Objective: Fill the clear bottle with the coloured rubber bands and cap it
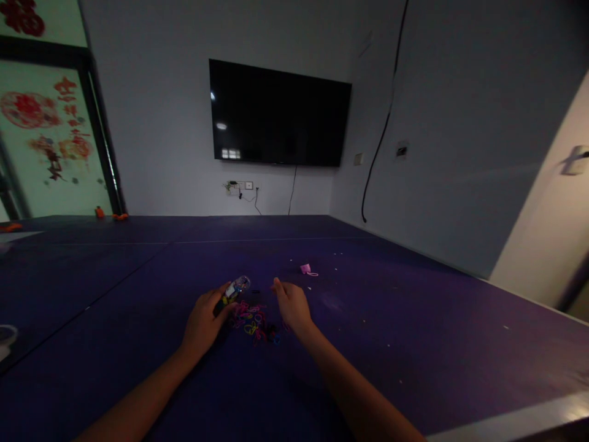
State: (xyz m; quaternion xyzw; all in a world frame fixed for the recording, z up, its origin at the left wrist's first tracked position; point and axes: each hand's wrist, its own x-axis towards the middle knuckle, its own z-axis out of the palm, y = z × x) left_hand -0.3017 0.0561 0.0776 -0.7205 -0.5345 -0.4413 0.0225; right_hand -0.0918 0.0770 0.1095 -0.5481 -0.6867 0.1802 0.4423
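Observation:
My left hand [204, 318] is wrapped around a small clear plastic container [238, 287], which lies tilted with its rounded clear end pointing away to the right. Some coloured bits show inside it. Right beside that hand, a loose pile of small coloured hair ties [252, 320] in pink, yellow, red and blue is spread on the purple surface. On the pile's other side is my right hand [293, 306], its thumb and fingers pressed together. Whatever it may hold is hidden. A single dark band [256, 291] lies between the hands.
A small pink piece with a loop [307, 269] lies beyond my right hand on the purple surface [414, 319], among scattered white specks. At the far left edge is a pale round object [7, 336]. Orange items [120, 217] sit by the door. A black cable [380, 144] hangs down the wall.

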